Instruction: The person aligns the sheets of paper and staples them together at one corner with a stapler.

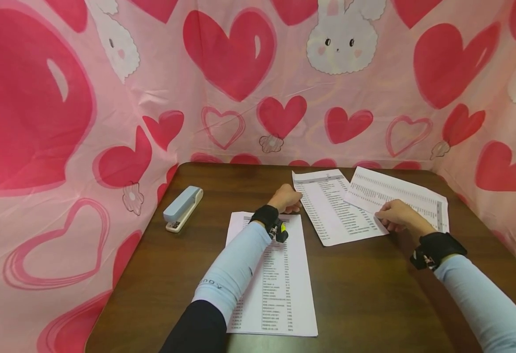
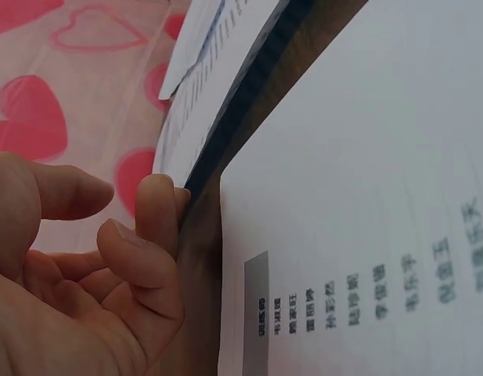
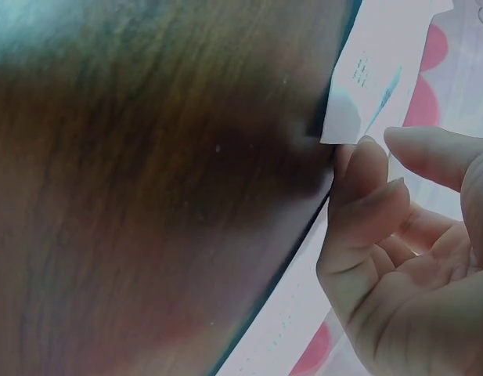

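My left hand [image 1: 286, 198] is at the left edge of a printed sheet [image 1: 328, 208]. In the left wrist view its fingertips [image 2: 155, 192] touch that sheet's edge, and the thumb stands apart from them. My right hand [image 1: 400, 215] pinches the lower left edge of another printed sheet [image 1: 416, 193], which overlaps the first one. Close to its fingertips in the right wrist view is a paper corner [image 3: 344, 117]. Under my left forearm lies a printed stack of paper [image 1: 284, 294], partly hidden by the arm.
A light blue and white stapler [image 1: 183, 208] lies at the left side of the brown wooden table [image 1: 372, 299]. Behind the table and along its sides hangs a pink curtain [image 1: 174, 73] with hearts and rabbits.
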Demonstrator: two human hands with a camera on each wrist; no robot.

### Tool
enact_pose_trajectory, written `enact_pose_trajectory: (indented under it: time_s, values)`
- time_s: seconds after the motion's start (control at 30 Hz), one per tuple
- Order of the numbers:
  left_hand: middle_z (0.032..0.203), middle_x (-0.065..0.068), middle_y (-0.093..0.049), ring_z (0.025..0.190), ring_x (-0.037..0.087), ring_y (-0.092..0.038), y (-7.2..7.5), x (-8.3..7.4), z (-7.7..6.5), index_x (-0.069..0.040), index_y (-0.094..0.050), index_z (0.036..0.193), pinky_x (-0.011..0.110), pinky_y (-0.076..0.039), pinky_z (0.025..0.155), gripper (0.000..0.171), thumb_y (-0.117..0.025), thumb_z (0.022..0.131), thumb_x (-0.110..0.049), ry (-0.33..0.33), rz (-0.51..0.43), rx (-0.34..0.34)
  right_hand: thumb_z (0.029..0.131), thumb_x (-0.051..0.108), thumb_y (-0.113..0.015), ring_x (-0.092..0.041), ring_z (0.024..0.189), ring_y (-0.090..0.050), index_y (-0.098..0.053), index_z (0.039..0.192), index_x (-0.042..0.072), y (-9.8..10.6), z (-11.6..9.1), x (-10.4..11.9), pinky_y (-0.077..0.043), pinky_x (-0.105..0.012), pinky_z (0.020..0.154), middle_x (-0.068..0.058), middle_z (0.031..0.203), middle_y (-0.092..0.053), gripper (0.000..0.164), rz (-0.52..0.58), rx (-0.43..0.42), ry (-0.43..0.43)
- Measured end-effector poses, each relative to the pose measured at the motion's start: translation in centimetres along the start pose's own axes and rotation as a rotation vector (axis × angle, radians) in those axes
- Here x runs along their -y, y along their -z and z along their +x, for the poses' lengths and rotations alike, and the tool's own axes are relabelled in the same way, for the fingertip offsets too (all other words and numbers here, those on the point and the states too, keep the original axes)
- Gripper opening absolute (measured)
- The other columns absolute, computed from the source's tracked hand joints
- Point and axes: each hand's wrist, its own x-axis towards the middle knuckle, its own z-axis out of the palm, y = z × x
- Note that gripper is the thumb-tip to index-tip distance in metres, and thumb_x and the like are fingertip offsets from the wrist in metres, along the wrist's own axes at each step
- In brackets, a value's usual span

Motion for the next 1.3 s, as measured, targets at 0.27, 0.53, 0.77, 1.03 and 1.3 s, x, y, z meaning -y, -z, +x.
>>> enact_pose_trajectory:
  time_s: [0.27,0.53,0.77,1.03,1.3]
  values:
    - [0.069,0.004,-0.064,0.051,0.014,-0.056,-0.6,0.3,0.0,-0.001,-0.058,0.106,0.023,-0.036,0.044,0.020,-0.057,0.095,-0.018,0.035,-0.037,0.019,0.091,0.022,-0.062,-0.019,0.062,-0.058,-0.062,0.105,-0.005,-0.5,0.1,-0.1,-0.047,-0.032,0.057,-0.006,0.076,-0.060,0.030,-0.024,-0.021,0.008]
    - [0.067,0.004,-0.063,0.048,0.012,-0.054,-0.8,0.8,0.4,0.001,-0.054,0.112,0.022,-0.034,0.042,0.023,-0.054,0.094,-0.013,0.022,-0.098,0.041,0.089,0.020,-0.062,-0.019,0.061,-0.056,-0.060,0.103,-0.005,-0.5,0.2,-0.2,-0.044,-0.032,0.052,-0.007,0.073,-0.058,0.028,-0.017,-0.030,0.024]
    - [0.061,0.002,-0.061,0.045,0.011,-0.052,-0.9,0.8,0.9,0.001,-0.056,0.111,0.022,-0.035,0.041,0.022,-0.054,0.094,-0.013,0.032,-0.081,0.024,0.091,0.022,-0.063,-0.018,0.060,-0.057,-0.061,0.105,-0.006,-0.7,0.3,-0.2,-0.045,-0.031,0.052,-0.006,0.074,-0.059,0.031,-0.019,-0.036,0.024]
    - [0.058,0.002,-0.061,0.042,0.010,-0.052,-1.4,0.4,1.2,0.001,-0.062,0.093,0.023,-0.034,0.040,0.012,-0.059,0.092,-0.010,0.033,-0.046,0.013,0.087,0.021,-0.065,-0.016,0.058,-0.055,-0.064,0.099,-0.003,-0.9,-0.1,-0.2,-0.042,-0.030,0.051,-0.003,0.071,-0.057,0.027,0.021,-0.047,0.030]
    - [0.059,0.003,-0.062,0.043,0.012,-0.053,-1.6,0.9,1.8,0.000,-0.064,0.091,0.025,-0.034,0.041,0.011,-0.058,0.091,-0.009,0.083,0.014,-0.019,0.089,0.023,-0.066,-0.016,0.059,-0.054,-0.065,0.100,-0.002,-1.5,0.1,0.4,-0.043,-0.029,0.053,-0.002,0.070,-0.056,0.028,0.035,-0.041,0.010]
